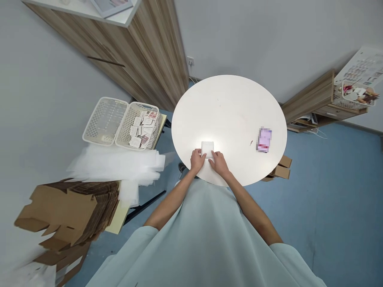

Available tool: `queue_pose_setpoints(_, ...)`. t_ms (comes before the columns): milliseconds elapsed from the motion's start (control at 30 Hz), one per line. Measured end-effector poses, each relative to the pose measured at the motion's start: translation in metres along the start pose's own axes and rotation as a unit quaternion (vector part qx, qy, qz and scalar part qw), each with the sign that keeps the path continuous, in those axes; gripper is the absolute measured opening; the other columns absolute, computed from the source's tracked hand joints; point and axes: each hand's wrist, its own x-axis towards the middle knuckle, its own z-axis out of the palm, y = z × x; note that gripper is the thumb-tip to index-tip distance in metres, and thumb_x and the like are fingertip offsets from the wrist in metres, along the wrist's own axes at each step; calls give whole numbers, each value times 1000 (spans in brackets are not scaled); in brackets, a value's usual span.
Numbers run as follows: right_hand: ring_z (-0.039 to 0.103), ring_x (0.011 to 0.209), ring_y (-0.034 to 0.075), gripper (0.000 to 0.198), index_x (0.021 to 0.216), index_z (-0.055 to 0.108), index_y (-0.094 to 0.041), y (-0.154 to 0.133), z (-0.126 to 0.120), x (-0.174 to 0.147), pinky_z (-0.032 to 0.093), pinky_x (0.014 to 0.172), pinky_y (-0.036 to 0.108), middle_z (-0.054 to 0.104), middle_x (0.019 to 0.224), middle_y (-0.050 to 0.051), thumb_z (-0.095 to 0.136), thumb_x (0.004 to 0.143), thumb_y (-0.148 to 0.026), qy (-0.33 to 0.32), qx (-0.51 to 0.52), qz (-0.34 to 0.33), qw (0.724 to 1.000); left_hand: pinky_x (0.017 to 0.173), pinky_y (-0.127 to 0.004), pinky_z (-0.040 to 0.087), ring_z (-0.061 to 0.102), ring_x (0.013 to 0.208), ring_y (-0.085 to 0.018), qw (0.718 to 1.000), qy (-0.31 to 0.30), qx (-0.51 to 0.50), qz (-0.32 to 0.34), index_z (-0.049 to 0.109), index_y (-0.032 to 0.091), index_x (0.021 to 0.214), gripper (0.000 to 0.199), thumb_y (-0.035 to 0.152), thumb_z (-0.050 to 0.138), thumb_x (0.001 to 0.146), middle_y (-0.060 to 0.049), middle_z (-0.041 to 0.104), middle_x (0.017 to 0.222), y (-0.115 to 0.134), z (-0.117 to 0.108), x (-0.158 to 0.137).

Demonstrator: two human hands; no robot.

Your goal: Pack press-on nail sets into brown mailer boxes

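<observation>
A small white square packet lies flat near the front edge of the white round table. My left hand holds its left side, with the thumb on the near left corner. On the opposite side, my right hand has its thumb or fingertip at the right edge, with the other fingers bent. The packet sits between both hands and touches the tabletop. What it contains, if anything, cannot be made out.
A blurred purple item lies on the table's right. To the left are an open white basket of small cards or packets, white foam sheets and flattened cardboard boxes. Folded cartons show below the table's right edge.
</observation>
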Motion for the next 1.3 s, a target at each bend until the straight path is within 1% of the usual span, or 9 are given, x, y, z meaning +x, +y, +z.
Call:
queue_pose_setpoints(167, 57, 114, 31, 50, 151, 52, -9, -18, 13, 10, 50, 103, 42, 62, 123, 18, 54, 105, -29, -22, 33, -13, 999, 92, -37, 56, 70, 90, -21, 1000, 4, 12, -3, 66, 18, 118, 30, 22, 73, 89, -11, 71, 120, -21, -22, 11)
queue_pose_setpoints(333, 56, 114, 31, 48, 146, 55, -6, -62, 31, 32, 48, 104, 42, 63, 120, 19, 56, 104, -30, -60, 23, -60, 996, 96, -38, 57, 71, 92, -22, 999, 33, 35, -4, 70, 17, 121, 33, 19, 71, 87, -13, 72, 119, -56, -63, 25)
queue_pose_setpoints(433, 55, 116, 33, 49, 144, 55, -4, -85, 39, 38, 46, 104, 43, 63, 122, 21, 57, 103, -32, -70, 12, -72, 995, 97, -39, 57, 72, 94, -22, 998, 53, 44, -16, 72, 17, 121, 35, 18, 70, 86, -13, 73, 119, -69, -79, 30)
queue_pose_setpoints(567, 54, 119, 33, 52, 147, 51, -3, -95, 40, 38, 45, 105, 44, 62, 126, 23, 56, 104, -33, -74, -2, -72, 995, 96, -37, 57, 71, 93, -21, 996, 72, 45, -39, 73, 16, 119, 34, 17, 71, 85, -13, 74, 118, -74, -81, 34)
queue_pose_setpoints(700, 54, 121, 32, 55, 153, 46, -7, -93, 36, 36, 44, 107, 42, 62, 130, 20, 54, 105, -32, -85, -7, -56, 995, 93, -36, 56, 70, 90, -21, 996, 55, 34, -54, 72, 14, 117, 32, 17, 73, 85, -13, 74, 116, -74, -79, 40)
queue_pose_setpoints(967, 55, 124, 31, 58, 156, 47, -9, -107, 32, 35, 45, 107, 39, 61, 135, 20, 54, 105, -36, -104, -36, 5, 994, 100, -37, 54, 70, 98, -22, 998, 50, 23, -38, 71, 15, 114, 31, 16, 73, 84, -13, 70, 119, -71, -78, 41)
queue_pose_setpoints(1133, 55, 125, 33, 53, 149, 55, -10, -121, 32, 31, 45, 108, 42, 62, 132, 22, 59, 102, -34, -57, -65, 47, 995, 101, -40, 56, 71, 94, -22, 1000, 9, -20, -2, 72, 14, 118, 31, 17, 70, 87, -14, 72, 120, -64, -96, 30)
queue_pose_setpoints(1200, 56, 124, 35, 51, 147, 58, -9, -131, 34, 27, 46, 107, 44, 62, 130, 23, 59, 101, -31, -8, -71, 53, 996, 102, -41, 57, 72, 98, -23, 998, 9, -55, 31, 72, 14, 121, 34, 12, 65, 88, -15, 73, 122, -71, -116, 18)
queue_pose_setpoints(1300, 56, 122, 35, 48, 143, 61, -9, -155, 38, 17, 48, 106, 47, 62, 128, 23, 55, 102, -31, 56, -54, 31, 996, 101, -39, 60, 71, 115, -24, 986, 8, -140, 89, 72, 17, 126, 50, 0, 50, 83, -14, 69, 131, -99, -163, -9)
